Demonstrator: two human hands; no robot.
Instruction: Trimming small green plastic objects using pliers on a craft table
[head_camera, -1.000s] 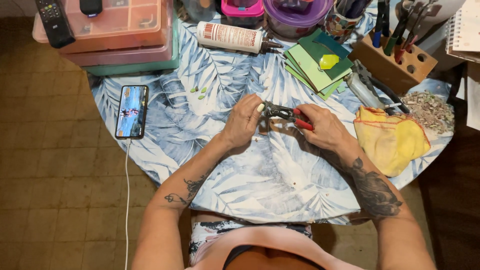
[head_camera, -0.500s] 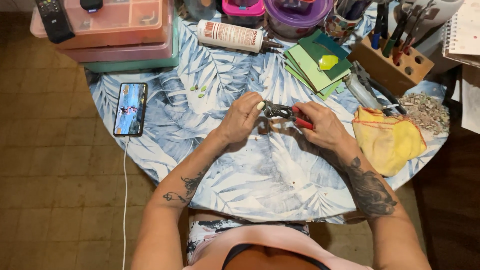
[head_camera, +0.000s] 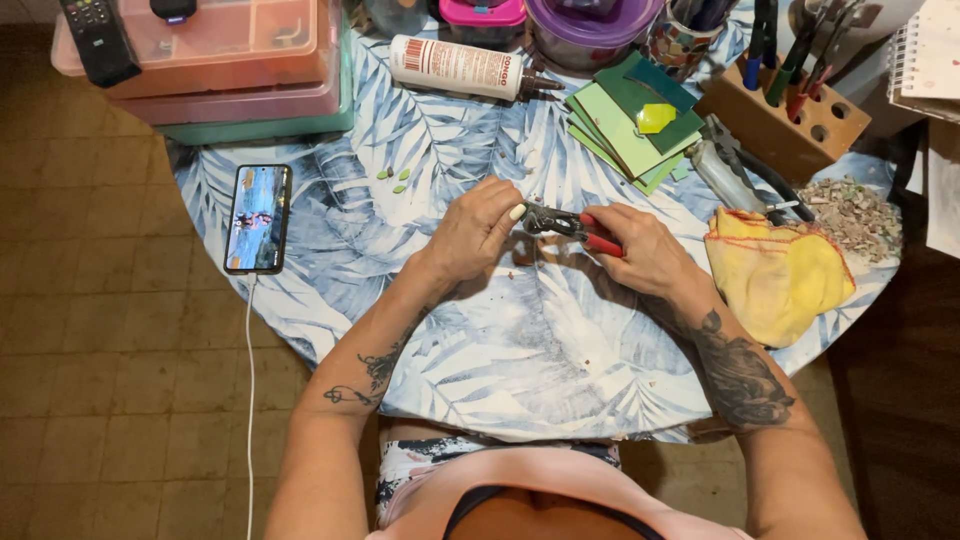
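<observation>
Right hand (head_camera: 645, 255) is wrapped tight round the red handles of the nippers (head_camera: 565, 222), mid-bench, metal head pointing left. Left hand (head_camera: 478, 232) is pinched shut right at the head, but whatever it's gripping is too small to make out. There's decent bare room on the round leaf-print bench (head_camera: 500, 370) toward the near edge. Far side's crowded: flat green tiles (head_camera: 625, 125), glue bottle (head_camera: 455, 65), wooden tool block (head_camera: 785, 125). Crumpled yellow cloth (head_camera: 780, 285) sits right, phone (head_camera: 258, 218) by the left edge.
</observation>
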